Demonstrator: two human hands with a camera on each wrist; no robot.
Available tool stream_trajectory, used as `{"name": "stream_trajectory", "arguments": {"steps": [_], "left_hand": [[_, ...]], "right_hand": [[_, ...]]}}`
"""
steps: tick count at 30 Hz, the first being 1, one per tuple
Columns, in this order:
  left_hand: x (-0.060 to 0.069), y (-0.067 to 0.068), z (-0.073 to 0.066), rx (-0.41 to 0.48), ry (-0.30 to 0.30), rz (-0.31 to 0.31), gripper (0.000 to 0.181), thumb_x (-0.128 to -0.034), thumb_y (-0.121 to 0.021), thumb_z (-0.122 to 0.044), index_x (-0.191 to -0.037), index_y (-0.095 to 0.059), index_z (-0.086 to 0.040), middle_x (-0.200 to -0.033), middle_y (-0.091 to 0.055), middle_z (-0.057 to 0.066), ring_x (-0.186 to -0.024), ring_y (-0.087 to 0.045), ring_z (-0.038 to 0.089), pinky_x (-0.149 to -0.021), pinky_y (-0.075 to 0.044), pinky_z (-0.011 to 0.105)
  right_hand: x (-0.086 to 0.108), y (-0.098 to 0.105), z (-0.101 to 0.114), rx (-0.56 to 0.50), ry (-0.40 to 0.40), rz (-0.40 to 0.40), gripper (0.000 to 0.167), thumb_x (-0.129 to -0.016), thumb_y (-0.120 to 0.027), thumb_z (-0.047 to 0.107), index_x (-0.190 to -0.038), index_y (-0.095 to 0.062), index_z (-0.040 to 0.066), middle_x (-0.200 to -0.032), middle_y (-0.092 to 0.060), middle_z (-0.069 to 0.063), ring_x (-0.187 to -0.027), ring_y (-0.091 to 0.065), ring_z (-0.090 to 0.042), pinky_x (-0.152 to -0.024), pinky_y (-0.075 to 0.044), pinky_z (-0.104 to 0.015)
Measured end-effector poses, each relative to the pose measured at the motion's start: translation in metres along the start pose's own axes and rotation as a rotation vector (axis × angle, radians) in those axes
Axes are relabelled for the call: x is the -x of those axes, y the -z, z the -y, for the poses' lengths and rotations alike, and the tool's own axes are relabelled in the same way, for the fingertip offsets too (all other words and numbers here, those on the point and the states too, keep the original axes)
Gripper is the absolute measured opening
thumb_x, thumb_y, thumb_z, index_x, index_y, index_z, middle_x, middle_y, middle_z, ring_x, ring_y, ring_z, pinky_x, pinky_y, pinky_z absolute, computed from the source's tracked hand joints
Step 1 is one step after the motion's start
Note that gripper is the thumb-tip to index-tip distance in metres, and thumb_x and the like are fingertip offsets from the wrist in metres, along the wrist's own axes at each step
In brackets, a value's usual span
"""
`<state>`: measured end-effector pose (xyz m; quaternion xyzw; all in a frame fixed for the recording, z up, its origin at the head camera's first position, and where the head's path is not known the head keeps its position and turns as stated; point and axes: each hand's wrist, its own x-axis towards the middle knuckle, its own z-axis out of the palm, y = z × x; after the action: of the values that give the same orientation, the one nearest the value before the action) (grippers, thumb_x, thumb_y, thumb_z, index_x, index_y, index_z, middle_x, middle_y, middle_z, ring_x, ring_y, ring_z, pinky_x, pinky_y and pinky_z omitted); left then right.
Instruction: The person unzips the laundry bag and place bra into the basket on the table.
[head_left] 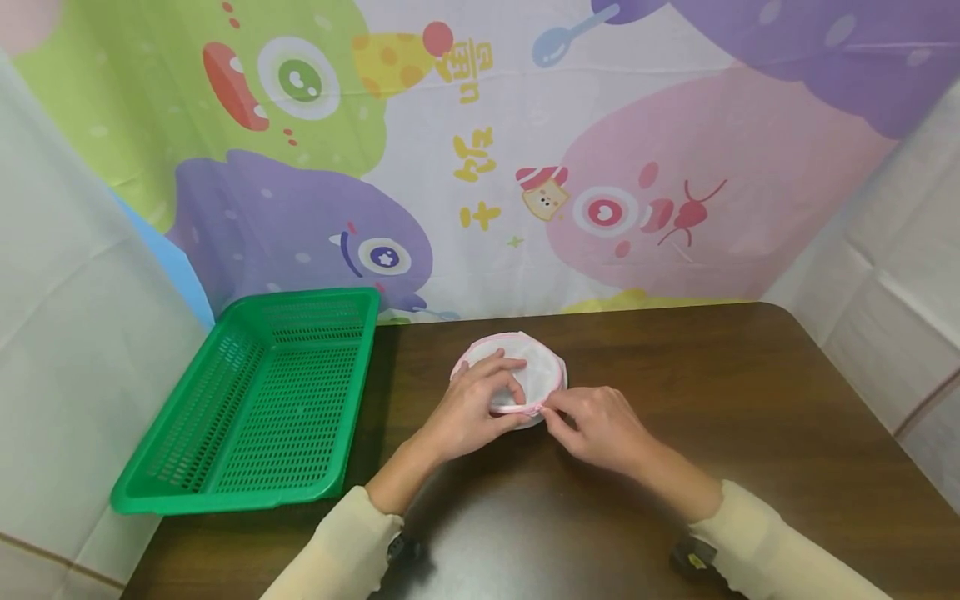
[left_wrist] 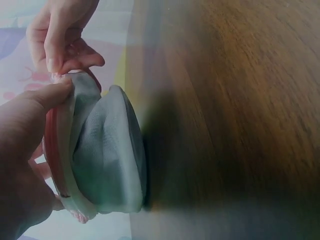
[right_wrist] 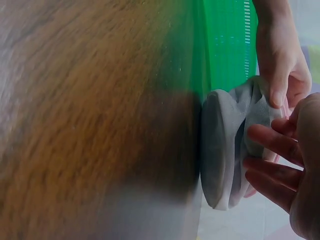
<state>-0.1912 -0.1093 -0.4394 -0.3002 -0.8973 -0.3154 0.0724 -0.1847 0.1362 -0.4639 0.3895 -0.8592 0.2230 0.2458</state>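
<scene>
1. A round, pale mesh pouch (head_left: pixel 542 379) with a pink rim (left_wrist: pixel 53 135) stood on the worktop (head_left: pixel 750 417), closer to its far edge than its near one, about midway between the left and right edges.
2. The left hand (head_left: pixel 476 400) clamped the rim on its near side, thumb below and fingers curled over the top.
3. The right hand (head_left: pixel 596 423) had thumb and forefinger pinched on the rim's near right part, just beside the left thumb.
4. A green basket (head_left: pixel 363 375) sat along the worktop's left edge, apart from the pouch.
</scene>
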Motion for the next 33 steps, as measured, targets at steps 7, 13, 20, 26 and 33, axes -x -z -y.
{"name": "stream_trajectory", "arguments": {"steps": [7,13,20,26,33], "left_hand": [[0.0010,-0.0011,-0.0005,0.002,-0.001,0.009,0.027,-0.0931,-0.095,-0.026,-0.092,-0.070,-0.016,-0.155,-0.073,0.009,-0.164,-0.051,0.044,-0.130,-0.029,0.085],[0.0015,-0.0015,0.0003,0.094,-0.030,0.017,0.030,-0.0968,-0.090,-0.018,-0.087,-0.062,-0.013,-0.151,-0.075,0.011,-0.166,-0.046,0.047,-0.123,-0.024,0.095],[0.0006,-0.0011,0.0016,0.176,-0.059,0.030,0.033,-0.0979,-0.088,-0.015,-0.082,-0.060,-0.012,-0.152,-0.074,0.013,-0.167,-0.043,0.049,-0.120,-0.015,0.100],[0.0015,0.0026,0.0060,0.189,-0.065,0.048,0.032,-0.0965,-0.089,-0.011,-0.080,-0.061,-0.012,-0.151,-0.075,0.014,-0.167,-0.043,0.048,-0.121,-0.017,0.098],[-0.0017,0.0009,0.0071,0.176,-0.037,0.060,0.024,-0.0954,-0.091,-0.014,-0.090,-0.067,-0.013,-0.151,-0.076,0.012,-0.167,-0.046,0.043,-0.124,-0.019,0.096]], "right_hand": [[0.0001,-0.0024,0.0007,-0.003,0.021,-0.015,0.012,-0.092,-0.082,0.008,-0.085,-0.074,0.014,-0.062,-0.061,0.007,-0.061,-0.034,0.003,-0.055,-0.031,-0.014],[0.0003,-0.0011,-0.0018,-0.007,0.005,-0.018,0.005,-0.092,-0.083,0.008,-0.093,-0.080,0.013,-0.069,-0.072,0.003,-0.059,-0.043,0.001,-0.054,-0.040,-0.018],[0.0004,0.0025,-0.0047,0.005,0.002,-0.035,0.006,-0.091,-0.084,0.009,-0.094,-0.081,0.013,-0.069,-0.073,0.003,-0.057,-0.048,-0.002,-0.054,-0.043,-0.021],[0.0019,0.0040,-0.0066,0.000,-0.015,-0.033,0.007,-0.091,-0.084,0.008,-0.095,-0.082,0.012,-0.073,-0.076,0.002,-0.059,-0.055,-0.004,-0.055,-0.048,-0.023],[0.0025,0.0036,-0.0044,-0.018,-0.019,-0.020,0.006,-0.092,-0.083,0.007,-0.093,-0.079,0.012,-0.070,-0.072,0.003,-0.060,-0.047,-0.001,-0.056,-0.042,-0.019]]}}
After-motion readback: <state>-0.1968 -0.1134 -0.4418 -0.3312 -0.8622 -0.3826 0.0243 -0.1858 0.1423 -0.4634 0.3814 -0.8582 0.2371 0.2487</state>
